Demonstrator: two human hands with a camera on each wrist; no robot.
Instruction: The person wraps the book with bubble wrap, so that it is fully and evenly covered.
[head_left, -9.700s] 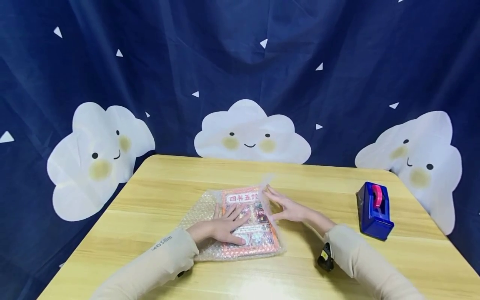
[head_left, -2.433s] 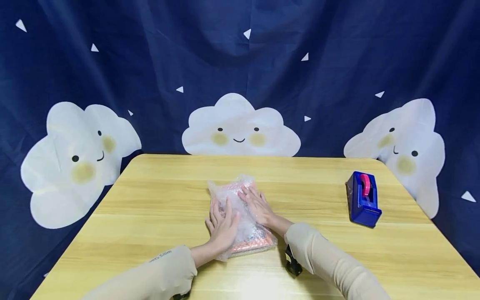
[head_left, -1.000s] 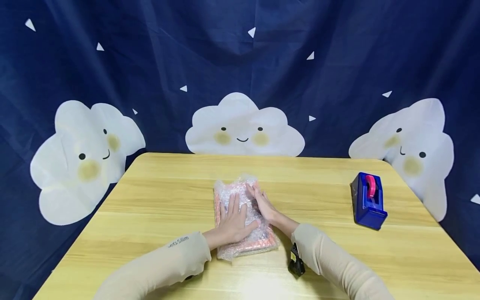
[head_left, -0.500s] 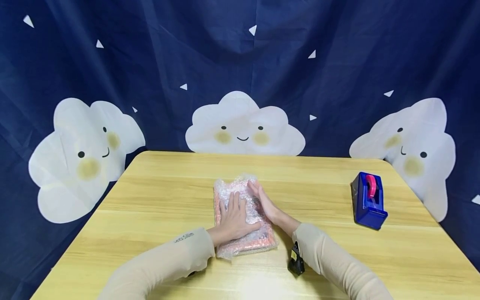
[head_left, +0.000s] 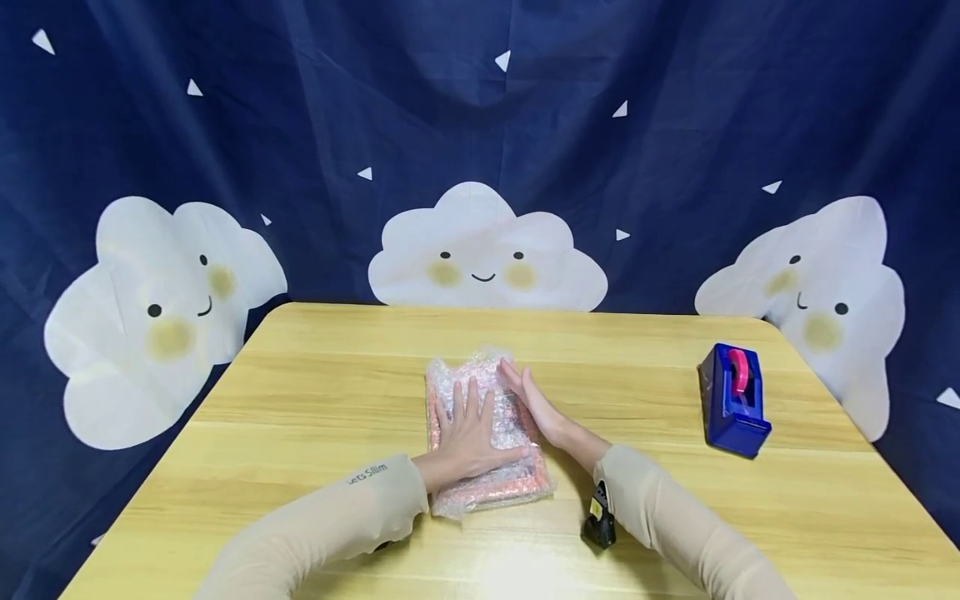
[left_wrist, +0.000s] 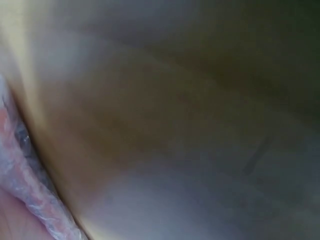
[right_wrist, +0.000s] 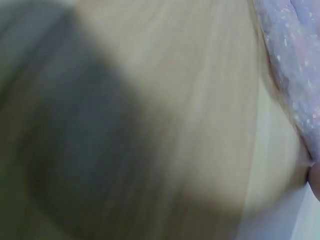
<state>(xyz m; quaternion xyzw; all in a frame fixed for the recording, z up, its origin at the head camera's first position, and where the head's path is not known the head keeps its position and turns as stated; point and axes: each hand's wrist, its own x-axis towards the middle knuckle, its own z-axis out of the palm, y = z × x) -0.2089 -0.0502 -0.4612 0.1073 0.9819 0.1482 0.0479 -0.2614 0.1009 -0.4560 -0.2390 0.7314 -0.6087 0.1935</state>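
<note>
Before a blue curtain point(head_left: 420, 108), a wooden table point(head_left: 315, 375) bears bubble wrap point(head_left: 507, 427).

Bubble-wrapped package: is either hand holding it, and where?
Neither grips it: the left hand lies spread atop the package, the right hand along its right edge.

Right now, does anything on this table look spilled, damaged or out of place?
Nothing stands out: the bubble-wrapped package lies flat on the table, slightly crumpled at its edges, and the blue tape dispenser stands upright.
</note>
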